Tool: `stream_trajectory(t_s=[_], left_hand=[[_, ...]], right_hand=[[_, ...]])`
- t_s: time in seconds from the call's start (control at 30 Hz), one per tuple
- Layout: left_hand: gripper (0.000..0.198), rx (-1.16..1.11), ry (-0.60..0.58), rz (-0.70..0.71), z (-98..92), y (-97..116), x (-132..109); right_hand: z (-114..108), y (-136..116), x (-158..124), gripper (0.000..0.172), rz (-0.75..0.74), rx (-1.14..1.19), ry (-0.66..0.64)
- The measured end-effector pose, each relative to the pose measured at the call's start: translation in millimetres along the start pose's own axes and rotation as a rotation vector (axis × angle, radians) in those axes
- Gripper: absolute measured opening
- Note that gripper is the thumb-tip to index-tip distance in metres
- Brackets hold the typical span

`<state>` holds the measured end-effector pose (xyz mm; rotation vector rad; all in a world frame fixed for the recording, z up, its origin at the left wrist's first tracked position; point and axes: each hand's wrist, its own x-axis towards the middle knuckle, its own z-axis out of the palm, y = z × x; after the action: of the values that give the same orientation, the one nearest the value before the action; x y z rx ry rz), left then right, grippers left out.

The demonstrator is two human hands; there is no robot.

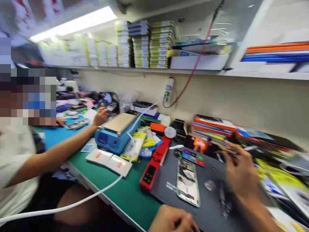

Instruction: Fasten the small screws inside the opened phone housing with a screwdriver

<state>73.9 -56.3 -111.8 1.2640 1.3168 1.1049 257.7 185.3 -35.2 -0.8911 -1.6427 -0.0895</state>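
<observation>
My right hand [241, 174] is raised over the right side of the grey work mat [166, 174], fingers pinched together; blur hides what is between them. At the bottom edge my left hand [172, 220] is partly cut off, its fingers curled closed, and their contents are hidden. Between the hands lies an opened phone [188, 182] with its white and silver inside facing up. A small round clear piece [210, 185] and a dark slim tool [224, 198] rest to its right. Small coloured squares [193, 157] lie just beyond the phone.
A co-worker's arm [58, 151] reaches over the bench at left, near a blue machine [114, 137]. A white cable [96, 193] crosses the front. A red device [154, 164] borders the mat; stacked folders [212, 125] stand behind. Stacked boxes [161, 45] fill the shelf.
</observation>
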Motion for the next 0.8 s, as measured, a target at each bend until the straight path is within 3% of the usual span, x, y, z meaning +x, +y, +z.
stream_trajectory(t_s=[0.1, 0.27, 0.4, 0.53, 0.67, 0.8], left_hand=[[0.078, -0.087, -0.015, 0.028, 12.8, -10.4, -5.6], [0.072, -0.241, 0.037, -0.018, 8.0, -12.1, -13.6], [0.070, -0.305, 0.051, 0.016, 9.1, -5.8, -10.8], [0.066, -0.347, 0.022, 0.060, 6.7, -3.5, -10.9], [0.054, -0.382, 0.008, 0.029, -9.0, 3.2, -14.5], [0.047, -0.365, 0.010, -0.030, -24.3, 17.2, -6.6]], right_hand=[[-19.4, -12.0, -19.3, 0.037, 0.020, -0.054, -0.053], [-69.7, -47.1, -51.3, 0.039, 0.193, -0.037, -0.177], [-99.1, -76.3, -65.5, 0.041, 0.260, -0.021, -0.195], [-97.0, -92.1, -85.8, 0.036, 0.260, -0.059, -0.269], [-83.1, -101.6, -103.9, 0.034, 0.240, -0.043, -0.336], [-73.3, -102.0, -115.1, 0.045, 0.141, -0.007, -0.287]])
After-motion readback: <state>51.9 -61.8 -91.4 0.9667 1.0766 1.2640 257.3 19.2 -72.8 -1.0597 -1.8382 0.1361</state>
